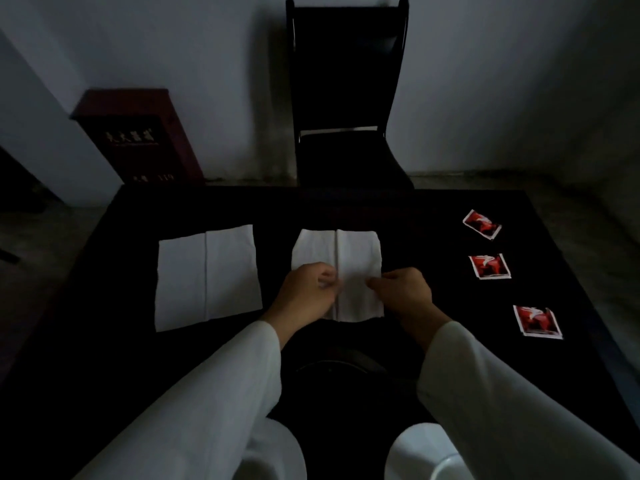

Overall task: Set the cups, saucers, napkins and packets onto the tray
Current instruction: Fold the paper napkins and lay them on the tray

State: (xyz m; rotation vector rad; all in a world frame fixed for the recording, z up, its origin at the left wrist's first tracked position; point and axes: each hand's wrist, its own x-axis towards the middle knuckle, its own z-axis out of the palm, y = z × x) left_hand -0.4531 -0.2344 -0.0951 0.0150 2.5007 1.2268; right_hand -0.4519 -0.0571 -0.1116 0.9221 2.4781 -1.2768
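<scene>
A white napkin [349, 258] lies unfolded in the middle of the black table [433, 216]. My left hand [306, 292] pinches it near its centre crease, and my right hand [403, 292] pinches its right lower part. A second white napkin [207, 277] lies flat to the left, untouched. Three red and white packets rest in a column at the right: a far packet [482, 224], a middle packet [490, 266] and a near packet [537, 322]. A dark round rim [341, 363], perhaps a tray or saucer, shows faintly between my forearms. White cup shapes [424, 452] sit at the bottom edge.
A black chair [346, 98] stands behind the table's far edge. A dark red box [138, 136] with gold lettering stands on the floor at the far left. The room is very dim, so dark items on the table are hard to make out.
</scene>
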